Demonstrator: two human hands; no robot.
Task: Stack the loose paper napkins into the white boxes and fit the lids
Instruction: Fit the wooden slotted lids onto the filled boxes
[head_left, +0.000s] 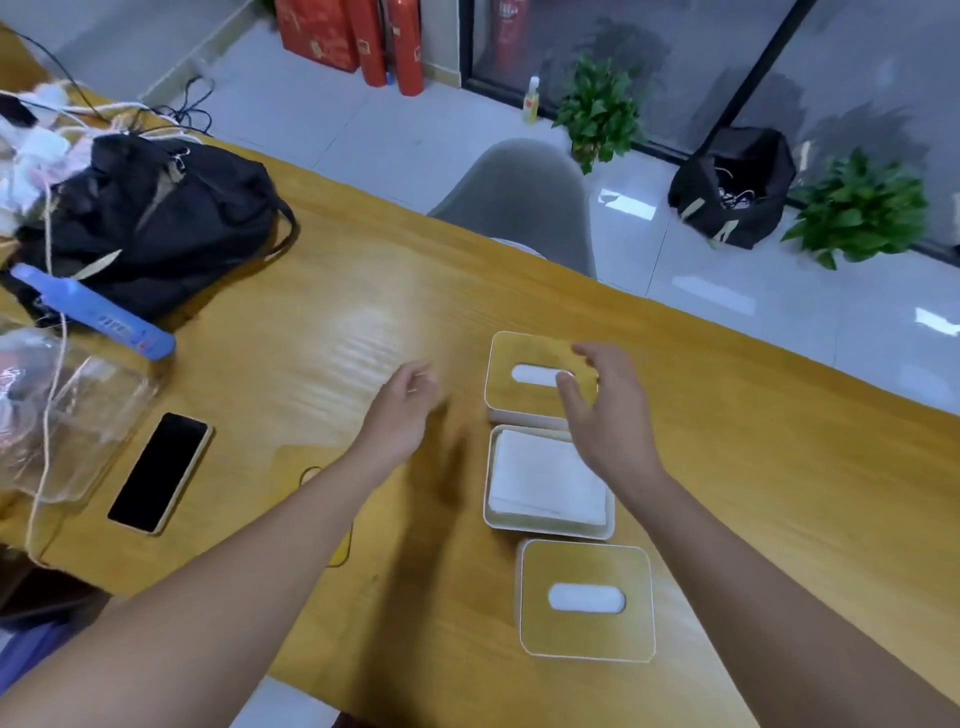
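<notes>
Three white boxes stand in a row on the wooden table (322, 291). The far box (524, 410) carries a wooden lid (506, 353) with an oval slot. The middle box (491, 499) has no lid and holds a stack of white napkins (545, 480). The near box (587, 600) is closed with a slotted wooden lid. My right hand (608, 410) hovers over the far box's lid, fingers spread, gripping nothing. My left hand (405, 410) hangs over bare table to the left of the boxes, fingers loosely curled, holding nothing.
A black phone (161, 473) lies at the left, beside a clear plastic bag (67, 410). A black bag (156, 218) and a blue spray bottle (93, 312) sit farther back left. A grey chair (519, 192) stands behind the table.
</notes>
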